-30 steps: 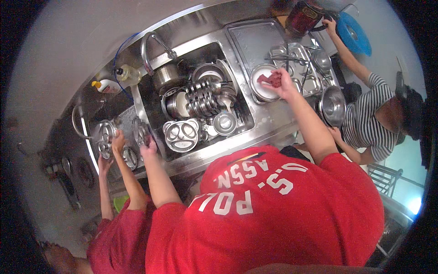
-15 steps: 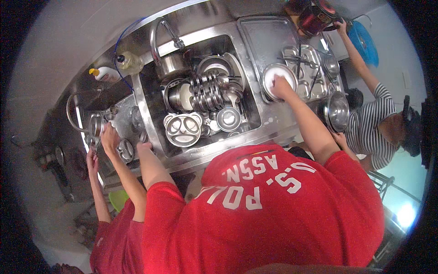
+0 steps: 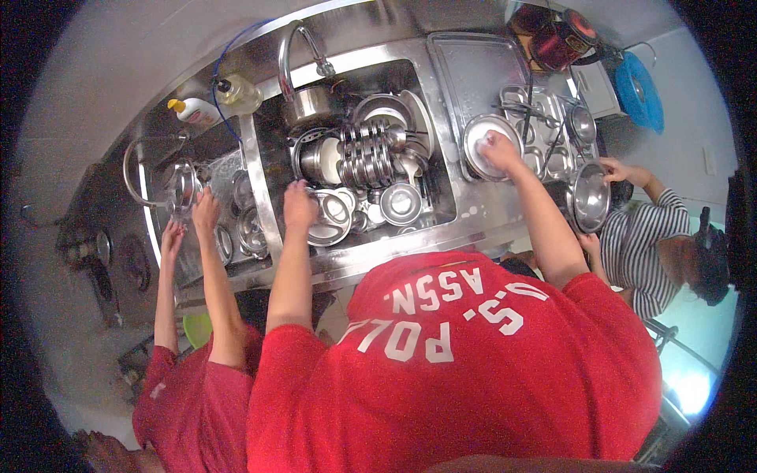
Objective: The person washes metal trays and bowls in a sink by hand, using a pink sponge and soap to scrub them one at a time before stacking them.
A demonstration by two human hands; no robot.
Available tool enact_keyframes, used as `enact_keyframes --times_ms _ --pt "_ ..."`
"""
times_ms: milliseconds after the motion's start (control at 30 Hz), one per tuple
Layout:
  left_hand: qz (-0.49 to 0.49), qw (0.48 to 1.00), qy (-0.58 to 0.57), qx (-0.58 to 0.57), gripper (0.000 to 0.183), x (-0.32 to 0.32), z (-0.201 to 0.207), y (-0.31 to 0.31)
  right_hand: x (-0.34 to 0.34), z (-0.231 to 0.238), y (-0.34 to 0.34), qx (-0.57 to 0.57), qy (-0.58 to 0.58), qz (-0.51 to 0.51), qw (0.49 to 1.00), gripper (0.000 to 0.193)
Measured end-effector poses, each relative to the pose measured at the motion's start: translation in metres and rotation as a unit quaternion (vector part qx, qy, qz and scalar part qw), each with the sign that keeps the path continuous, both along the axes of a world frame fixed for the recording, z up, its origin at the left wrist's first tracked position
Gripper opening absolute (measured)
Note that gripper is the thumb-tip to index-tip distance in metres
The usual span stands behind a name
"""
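Observation:
My right hand point(image 3: 498, 154) is closed over a round steel bowl point(image 3: 471, 164) with a white inside, on the counter right of the sink; whatever its fingers hold is hidden. At the left side of the sink point(image 3: 443, 189), my left hand point(image 3: 300, 206) lies over the left rim of a divided steel plate point(image 3: 327, 230). Blur hides its fingers and whether they grip the rim. Beside that plate is a small round steel bowl point(image 3: 400, 204). Behind them lie a row of stacked steel dishes point(image 3: 367, 162) and a steel pot point(image 3: 311, 106) under the tap point(image 3: 285, 67).
A co-worker's hands point(image 3: 205, 209) work at the left basin by a steel bowl point(image 3: 183, 188). At right, a striped-sleeved person's hand point(image 3: 619, 170) holds a steel basin point(image 3: 591, 201). Compartment trays point(image 3: 544, 118), a soap bottle point(image 3: 193, 112) and a dark red pot point(image 3: 558, 46) stand around.
My left hand has moved from the basin divider up and right to the divided plate. My right hand stays at the white-insided bowl. The striped-sleeved person's upper hand has left the dark red pot for the basin.

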State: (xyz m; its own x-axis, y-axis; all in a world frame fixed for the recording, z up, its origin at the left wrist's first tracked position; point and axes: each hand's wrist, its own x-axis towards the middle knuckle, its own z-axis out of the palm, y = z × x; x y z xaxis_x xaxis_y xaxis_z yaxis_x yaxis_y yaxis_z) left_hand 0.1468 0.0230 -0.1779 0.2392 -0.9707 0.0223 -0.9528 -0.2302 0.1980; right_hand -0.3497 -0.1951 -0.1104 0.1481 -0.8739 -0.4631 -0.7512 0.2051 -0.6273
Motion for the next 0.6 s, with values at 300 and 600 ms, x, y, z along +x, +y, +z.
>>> enact_keyframes --times_ms 300,600 --pt "0.143 0.97 -0.015 0.197 0.033 0.017 -0.03 -0.007 -0.014 -0.004 0.005 -0.055 -0.071 0.013 0.996 0.03" --pt "0.135 0.972 -0.017 0.191 0.026 0.017 -0.026 -0.02 -0.017 0.018 0.014 -0.004 -0.133 -0.027 0.991 0.021"
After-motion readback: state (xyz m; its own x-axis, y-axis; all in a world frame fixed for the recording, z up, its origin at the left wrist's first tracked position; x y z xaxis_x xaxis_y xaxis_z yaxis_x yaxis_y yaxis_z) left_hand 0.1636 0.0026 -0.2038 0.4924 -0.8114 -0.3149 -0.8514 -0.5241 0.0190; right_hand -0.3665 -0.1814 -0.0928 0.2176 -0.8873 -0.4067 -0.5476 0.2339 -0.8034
